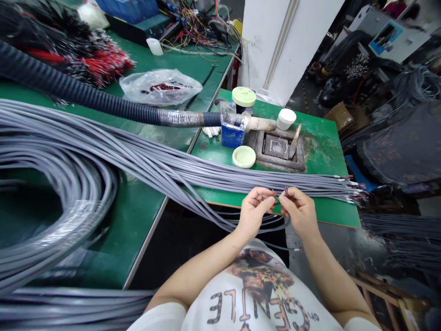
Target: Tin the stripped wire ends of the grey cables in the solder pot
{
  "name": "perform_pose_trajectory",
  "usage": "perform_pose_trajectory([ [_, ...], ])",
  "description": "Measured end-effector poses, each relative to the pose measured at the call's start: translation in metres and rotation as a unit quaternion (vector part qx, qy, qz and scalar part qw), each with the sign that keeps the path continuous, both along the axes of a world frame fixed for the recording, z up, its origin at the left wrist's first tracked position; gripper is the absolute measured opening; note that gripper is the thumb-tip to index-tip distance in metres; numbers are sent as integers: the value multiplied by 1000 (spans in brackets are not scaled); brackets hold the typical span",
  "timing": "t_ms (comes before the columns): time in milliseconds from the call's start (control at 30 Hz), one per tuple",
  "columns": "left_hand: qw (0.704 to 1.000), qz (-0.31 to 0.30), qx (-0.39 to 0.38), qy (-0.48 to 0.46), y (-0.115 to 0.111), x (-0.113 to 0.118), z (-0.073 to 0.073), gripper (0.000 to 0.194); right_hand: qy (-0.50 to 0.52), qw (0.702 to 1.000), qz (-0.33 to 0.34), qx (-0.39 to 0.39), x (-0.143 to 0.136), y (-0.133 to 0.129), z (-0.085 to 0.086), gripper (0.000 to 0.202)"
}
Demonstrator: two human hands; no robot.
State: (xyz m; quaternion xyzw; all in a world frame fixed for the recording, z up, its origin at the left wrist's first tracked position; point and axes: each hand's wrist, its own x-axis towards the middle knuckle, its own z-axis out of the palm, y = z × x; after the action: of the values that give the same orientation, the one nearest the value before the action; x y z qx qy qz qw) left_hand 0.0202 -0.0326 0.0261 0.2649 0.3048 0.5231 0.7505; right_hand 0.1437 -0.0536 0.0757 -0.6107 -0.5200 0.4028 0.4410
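A green tabletop [322, 154] stretches across the centre right. Upside-down "GENTLE" is readable on the white printed T-shirt [260, 296], lower centre. A clear plastic bag [132, 92], upper centre-left, holds red and dark pieces. Right of centre, by long grey cables [210, 171], left hand [255, 209] and right hand [300, 210] each pinch thin multicoloured wires [276, 196].

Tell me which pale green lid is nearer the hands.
The upturned lid in front of the blue box; the other lid sits farther back, atop a dark container.

Cable bundle [227, 174] ran L-R on bench [320, 151]; pot [278, 148] behind it, lid [244, 157] L of pot, tub [286, 119] just behind pot. L hand [255, 208], R hand [300, 209] at bundle's nr edge.
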Motion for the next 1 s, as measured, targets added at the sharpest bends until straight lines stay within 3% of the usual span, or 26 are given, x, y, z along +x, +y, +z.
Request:
perform_pose_trajectory([
  [533,1000,2,-2,20,7,-3,3,15,-55,998,-3,31,-4,1,-3,14],
  [1000,994,57,64,64,7,-1,3,16,49,998,18,-23,-6,8,-5,20],
])
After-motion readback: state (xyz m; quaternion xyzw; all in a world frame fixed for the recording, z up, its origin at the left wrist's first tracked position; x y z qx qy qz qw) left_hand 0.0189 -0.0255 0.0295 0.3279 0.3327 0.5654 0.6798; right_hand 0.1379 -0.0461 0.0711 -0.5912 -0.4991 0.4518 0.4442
